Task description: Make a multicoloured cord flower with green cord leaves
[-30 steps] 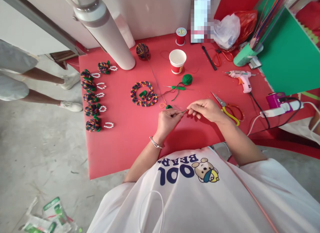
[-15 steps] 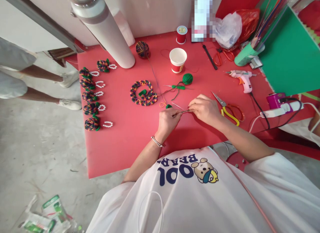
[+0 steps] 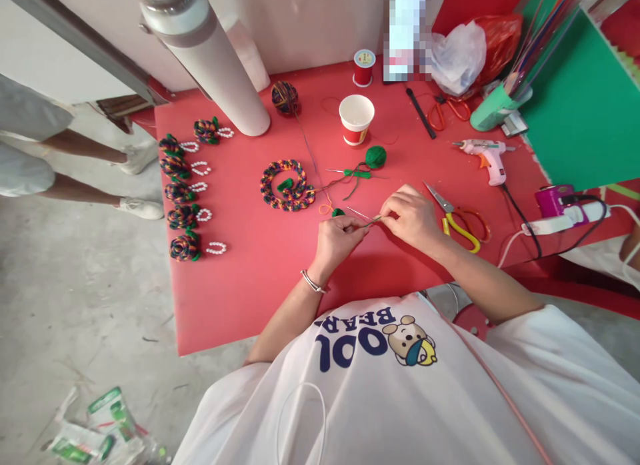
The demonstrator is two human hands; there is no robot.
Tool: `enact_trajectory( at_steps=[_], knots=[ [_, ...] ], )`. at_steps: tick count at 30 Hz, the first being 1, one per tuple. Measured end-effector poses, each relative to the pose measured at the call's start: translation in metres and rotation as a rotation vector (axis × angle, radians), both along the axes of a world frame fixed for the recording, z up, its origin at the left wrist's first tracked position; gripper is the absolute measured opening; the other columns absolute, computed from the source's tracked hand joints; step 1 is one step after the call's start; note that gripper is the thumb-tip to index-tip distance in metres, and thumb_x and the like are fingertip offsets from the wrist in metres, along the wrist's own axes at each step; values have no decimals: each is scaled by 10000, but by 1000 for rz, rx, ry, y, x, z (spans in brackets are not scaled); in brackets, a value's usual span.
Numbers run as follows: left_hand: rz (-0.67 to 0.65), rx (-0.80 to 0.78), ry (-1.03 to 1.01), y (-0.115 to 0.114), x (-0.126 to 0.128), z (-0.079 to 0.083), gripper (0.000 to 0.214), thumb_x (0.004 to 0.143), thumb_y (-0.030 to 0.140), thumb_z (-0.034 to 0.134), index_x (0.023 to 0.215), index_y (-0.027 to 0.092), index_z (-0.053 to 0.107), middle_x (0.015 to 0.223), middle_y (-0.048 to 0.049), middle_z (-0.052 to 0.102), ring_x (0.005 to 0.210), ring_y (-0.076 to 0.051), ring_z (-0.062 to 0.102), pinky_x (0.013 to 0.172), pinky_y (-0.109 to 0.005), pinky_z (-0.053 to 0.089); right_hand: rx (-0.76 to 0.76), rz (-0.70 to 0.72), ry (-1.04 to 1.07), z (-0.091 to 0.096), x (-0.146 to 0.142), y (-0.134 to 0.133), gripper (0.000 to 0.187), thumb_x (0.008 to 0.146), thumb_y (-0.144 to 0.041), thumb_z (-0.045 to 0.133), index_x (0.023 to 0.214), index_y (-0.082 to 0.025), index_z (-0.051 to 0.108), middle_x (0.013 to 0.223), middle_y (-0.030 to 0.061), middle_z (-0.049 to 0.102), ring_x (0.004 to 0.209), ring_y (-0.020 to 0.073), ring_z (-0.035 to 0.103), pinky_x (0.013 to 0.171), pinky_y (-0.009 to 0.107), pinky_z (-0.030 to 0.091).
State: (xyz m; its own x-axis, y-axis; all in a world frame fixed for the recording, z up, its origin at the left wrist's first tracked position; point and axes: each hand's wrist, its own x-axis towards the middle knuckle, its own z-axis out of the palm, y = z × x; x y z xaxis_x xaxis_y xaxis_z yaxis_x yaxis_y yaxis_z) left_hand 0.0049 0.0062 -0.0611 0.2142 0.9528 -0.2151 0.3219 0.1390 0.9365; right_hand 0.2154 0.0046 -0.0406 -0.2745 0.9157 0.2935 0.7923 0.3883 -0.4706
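Note:
My left hand (image 3: 336, 240) and my right hand (image 3: 411, 215) meet over the red table (image 3: 250, 285), both pinched on a thin wire (image 3: 373, 220) that runs between the fingertips. A metal bangle sits on my left wrist. A thin needle-like piece (image 3: 356, 212) and a small green yarn bit (image 3: 338, 212) lie just beyond my left hand. Yellow-handled scissors (image 3: 457, 222) lie right of my right hand. A coiled multicoloured braid (image 3: 287, 185) lies further left.
Several braided rosettes with pearl loops (image 3: 183, 185) line the table's left side. A paper cup (image 3: 356, 118), green yarn ball (image 3: 375, 156), thread spool (image 3: 363, 66), glue gun (image 3: 485, 155), white pipe (image 3: 220, 72) and power strip (image 3: 565, 218) stand around. A person's legs (image 3: 75, 158) are at left.
My right hand has closed in toward my left and curled tighter on the wire. The view shifted slightly.

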Motion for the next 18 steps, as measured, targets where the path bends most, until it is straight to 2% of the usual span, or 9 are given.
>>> enact_trajectory(
  at_steps=[2,4,6,8,11,14,18],
  knots=[
    [-2,-3,-22,0,0,0,208,744,346,881,884,200,833,523,75,432,514,-92,366,529,-261,289,14,2,-2,0,-1,1,286,924,-130,703,693,-250,585,766,44,746,836,252,581,741,393,422],
    [-10,9,-54,-1,0,1,406,698,418,940,1019,195,831,518,91,409,505,-91,355,524,-258,282,29,17,-11,-1,-2,1,285,920,-112,691,695,-249,583,777,44,748,842,251,579,733,391,420],
    [-27,25,-74,0,1,1,490,737,531,919,1069,183,830,512,84,412,499,-94,349,524,-264,283,38,38,-25,-1,-3,1,278,933,-128,691,702,-245,589,790,49,750,851,250,577,722,388,413],
    [-60,38,-98,1,2,0,466,841,607,818,1027,181,844,552,40,527,520,-106,414,546,-268,327,35,58,-43,1,-5,0,268,950,-135,674,713,-241,607,799,57,746,867,251,576,716,386,404],
    [-127,51,-129,3,2,-4,410,922,577,736,967,189,861,782,-43,766,681,-159,623,661,-273,461,21,87,-75,5,-7,-1,262,955,-98,623,732,-234,642,799,68,729,893,255,573,708,384,390],
    [-157,96,-92,3,2,-4,328,931,501,745,958,201,874,902,-59,835,792,-199,707,748,-283,519,9,123,-95,8,-8,-2,264,935,-60,607,738,-229,656,797,71,720,893,254,563,704,379,389],
    [-179,185,-46,-1,2,-3,285,927,455,769,1044,223,884,961,-62,854,775,-198,711,741,-279,516,7,155,-94,9,-8,-1,260,902,-32,624,731,-226,649,782,62,713,871,246,548,719,369,405]
  ],
)
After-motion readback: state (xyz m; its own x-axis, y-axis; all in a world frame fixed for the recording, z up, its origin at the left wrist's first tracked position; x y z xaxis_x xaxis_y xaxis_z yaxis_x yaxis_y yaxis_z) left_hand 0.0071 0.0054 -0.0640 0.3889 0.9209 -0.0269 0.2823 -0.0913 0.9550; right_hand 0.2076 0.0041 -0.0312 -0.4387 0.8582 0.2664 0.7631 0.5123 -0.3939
